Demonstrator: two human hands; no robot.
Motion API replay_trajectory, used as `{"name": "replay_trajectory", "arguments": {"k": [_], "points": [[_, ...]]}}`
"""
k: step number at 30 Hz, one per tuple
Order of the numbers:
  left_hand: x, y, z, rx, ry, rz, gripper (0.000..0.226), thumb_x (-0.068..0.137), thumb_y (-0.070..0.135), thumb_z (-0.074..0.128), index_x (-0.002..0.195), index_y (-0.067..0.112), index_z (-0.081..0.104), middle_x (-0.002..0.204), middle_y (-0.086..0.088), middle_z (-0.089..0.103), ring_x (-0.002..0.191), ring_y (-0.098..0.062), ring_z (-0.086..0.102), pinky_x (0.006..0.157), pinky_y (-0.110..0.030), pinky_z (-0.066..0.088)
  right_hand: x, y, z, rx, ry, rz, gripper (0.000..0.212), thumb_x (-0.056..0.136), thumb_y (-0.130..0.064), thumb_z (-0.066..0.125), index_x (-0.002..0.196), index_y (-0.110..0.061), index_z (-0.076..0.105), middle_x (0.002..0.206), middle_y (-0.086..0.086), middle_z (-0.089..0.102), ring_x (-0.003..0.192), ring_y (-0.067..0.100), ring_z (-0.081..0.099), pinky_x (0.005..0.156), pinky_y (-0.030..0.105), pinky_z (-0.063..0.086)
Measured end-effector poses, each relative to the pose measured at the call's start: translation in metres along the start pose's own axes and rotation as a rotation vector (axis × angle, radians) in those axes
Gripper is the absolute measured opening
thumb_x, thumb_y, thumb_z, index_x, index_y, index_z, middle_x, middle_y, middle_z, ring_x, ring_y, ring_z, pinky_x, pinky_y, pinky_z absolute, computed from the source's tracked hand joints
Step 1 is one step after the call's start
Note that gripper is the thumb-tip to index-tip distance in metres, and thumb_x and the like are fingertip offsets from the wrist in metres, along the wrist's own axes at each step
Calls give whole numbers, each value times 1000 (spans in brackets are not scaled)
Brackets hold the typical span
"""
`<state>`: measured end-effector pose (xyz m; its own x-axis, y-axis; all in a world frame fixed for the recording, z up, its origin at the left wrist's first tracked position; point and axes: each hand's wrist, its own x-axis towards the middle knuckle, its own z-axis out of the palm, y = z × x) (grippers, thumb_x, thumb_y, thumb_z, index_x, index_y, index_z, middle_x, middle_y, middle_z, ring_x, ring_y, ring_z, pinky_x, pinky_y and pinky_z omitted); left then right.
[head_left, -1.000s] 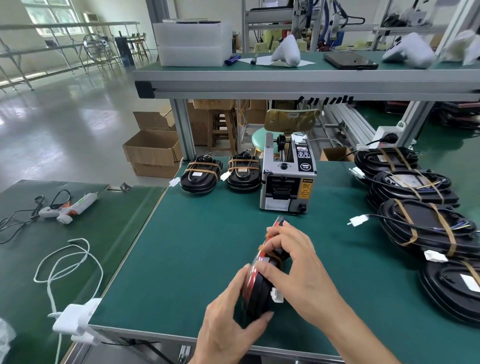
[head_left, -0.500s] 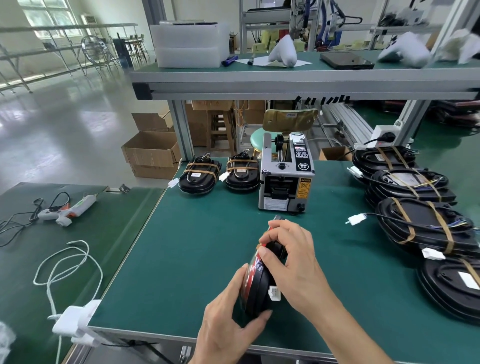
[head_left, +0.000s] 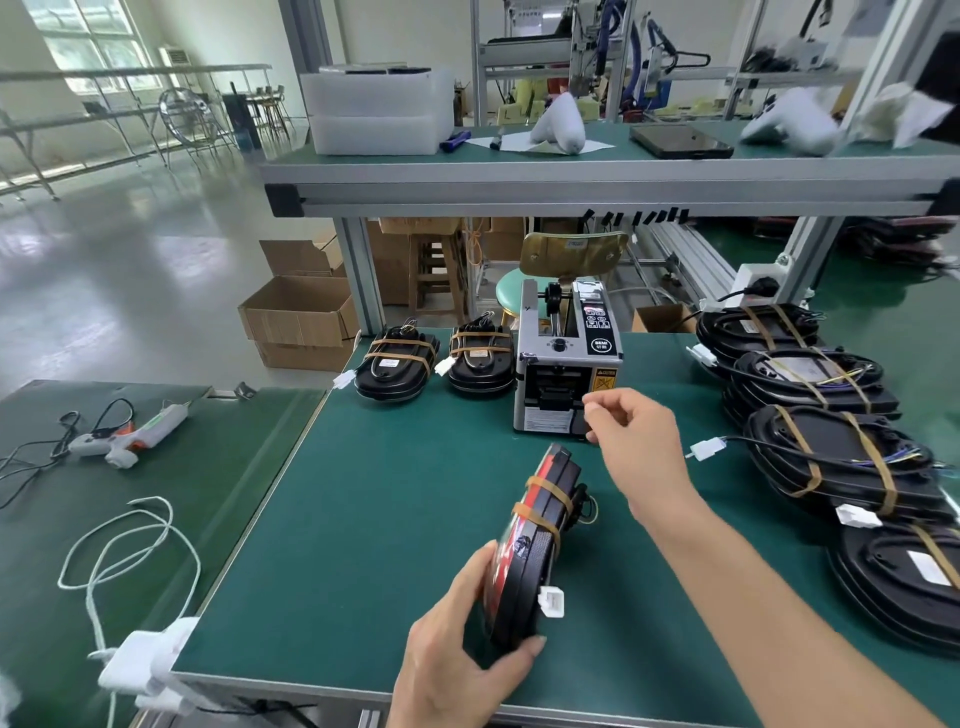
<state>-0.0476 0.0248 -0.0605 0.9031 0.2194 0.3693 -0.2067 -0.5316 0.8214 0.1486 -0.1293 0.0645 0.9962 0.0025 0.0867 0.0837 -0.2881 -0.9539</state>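
Note:
A black oval unit with a red face stands on its edge on the green table, bound by two tan rubber bands. A white connector hangs at its near end. My left hand grips the unit's near end, with the thumb under it and the fingers on the red side. My right hand hovers apart from the unit at the front right corner of the grey tape dispenser. Its fingers are loosely curled, thumb and forefinger point toward the dispenser, and I see nothing in them.
Two banded black units lie left of the dispenser. A stack of larger banded units with cables fills the right side. A glue gun and a white cable lie on the left table. A shelf runs overhead.
My right hand has let go of the unit's top and moved up and away to the tape dispenser. My left hand still holds the unit, which now leans further over.

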Motion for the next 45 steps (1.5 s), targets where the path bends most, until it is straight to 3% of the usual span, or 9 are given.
{"name": "replay_trajectory", "arguments": {"k": [3, 7, 15, 25, 30, 33, 39, 42, 45], "points": [[0, 0, 1, 9, -2, 10, 97, 68, 39, 94, 153, 39, 47, 128, 26, 72, 111, 0, 73, 99, -13, 51, 36, 2, 15, -33, -31, 173, 20, 93, -13, 64, 78, -17, 77, 78, 2, 75, 66, 15, 66, 82, 46, 62], [0, 1, 0, 14, 1, -1, 97, 68, 42, 93, 153, 46, 46, 128, 30, 71, 113, 4, 71, 98, -9, 50, 59, 7, 32, -30, 12, 324, 20, 87, -6, 62, 75, -13, 77, 70, 5, 75, 65, 19, 71, 84, 42, 64], [0, 0, 0, 22, -8, -13, 99, 67, 43, 94, 152, 50, 44, 127, 32, 70, 112, 6, 71, 97, -5, 48, 70, 0, 57, 227, 138, 426, 16, 83, -3, 69, 68, -8, 70, 67, 4, 70, 49, 12, 57, 51, 22, 45], [0, 1, 0, 18, -8, -2, 98, 68, 40, 93, 153, 47, 44, 129, 30, 70, 113, 3, 71, 98, -10, 50, 81, -3, 67, 494, 244, 629, 17, 85, 5, 74, 98, 0, 64, 67, 7, 61, 49, 13, 52, 36, 14, 43], [1, 1, -1, 18, -11, 2, 98, 69, 39, 94, 154, 43, 45, 130, 28, 71, 113, 2, 72, 99, -11, 51, 82, 1, 61, 503, 97, 557, 19, 89, -7, 71, 92, -12, 53, 79, 3, 58, 58, 14, 56, 34, 15, 42], [1, 1, -1, 17, -12, 3, 97, 69, 39, 94, 153, 43, 46, 130, 28, 71, 113, 3, 71, 98, -9, 49, 83, 2, 59, 475, 85, 546, 22, 90, -10, 71, 101, -13, 53, 83, 2, 58, 62, 14, 57, 37, 17, 45], [0, 0, -1, 12, -19, -17, 97, 69, 41, 94, 153, 46, 46, 126, 30, 71, 110, 5, 72, 95, -6, 49, 68, -4, 45, 384, 31, 542, 10, 85, -8, 74, 80, -10, 65, 69, 2, 68, 51, 10, 58, 44, 19, 44], [0, -2, 0, 4, -19, -18, 97, 70, 42, 93, 154, 44, 46, 128, 29, 71, 112, 5, 71, 97, -7, 48, 50, -1, 15, 232, -108, 333, 7, 88, -19, 75, 83, -14, 74, 76, 1, 73, 60, 10, 62, 60, 25, 44], [0, -4, -1, -1, -26, -18, 96, 70, 43, 94, 154, 41, 47, 129, 28, 71, 114, 4, 71, 99, -8, 48, 28, 2, -15, 175, -257, 135, 10, 93, -16, 71, 84, -14, 76, 75, -1, 73, 70, 11, 64, 70, 28, 50]]}}
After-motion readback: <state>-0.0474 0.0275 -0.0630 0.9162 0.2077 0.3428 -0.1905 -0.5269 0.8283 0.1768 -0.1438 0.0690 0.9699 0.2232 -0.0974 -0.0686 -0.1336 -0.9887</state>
